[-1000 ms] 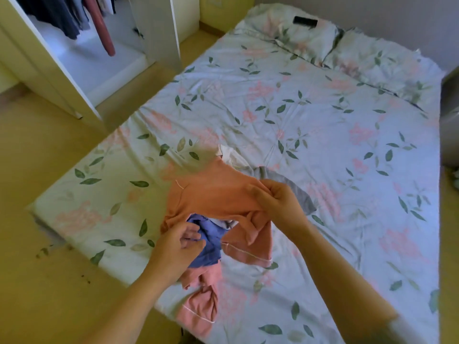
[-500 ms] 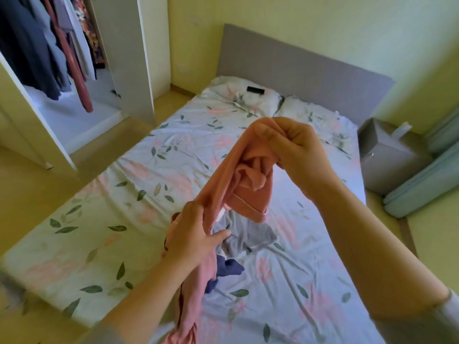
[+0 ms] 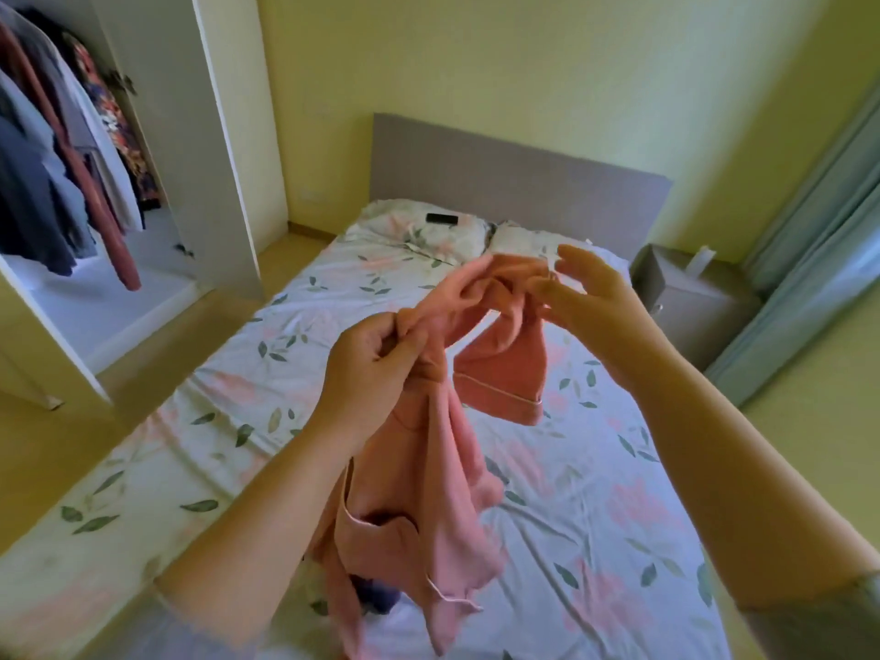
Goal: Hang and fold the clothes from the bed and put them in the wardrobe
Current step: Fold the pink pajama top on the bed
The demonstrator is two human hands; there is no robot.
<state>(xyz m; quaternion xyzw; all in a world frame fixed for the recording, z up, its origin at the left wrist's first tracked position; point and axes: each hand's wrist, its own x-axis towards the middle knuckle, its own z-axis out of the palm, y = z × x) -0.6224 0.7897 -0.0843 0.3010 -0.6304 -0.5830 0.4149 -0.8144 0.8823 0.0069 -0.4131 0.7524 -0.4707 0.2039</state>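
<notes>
Head view | left hand [image 3: 374,373] pinches pink garment [image 3: 428,473] | right hand [image 3: 588,302] pinches its top, other fingers spread | above bed [image 3: 600,521]

Floral bed [image 3: 595,516]: two pillows [image 3: 395,228], blue garment [image 3: 376,597] at near edge

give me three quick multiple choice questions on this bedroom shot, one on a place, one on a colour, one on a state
1. Where does the small black object lie? A on the floor; B on a pillow; C on the bedside cabinet.
2. What colour is the held-up garment? A green; B white; C pink.
3. How does the wardrobe stand? A open; B shut; C taped over.

Answers: 1 B, it sits on the floral pillow. 2 C, the cloth is pink throughout. 3 A, hanging clothes show inside.
</notes>
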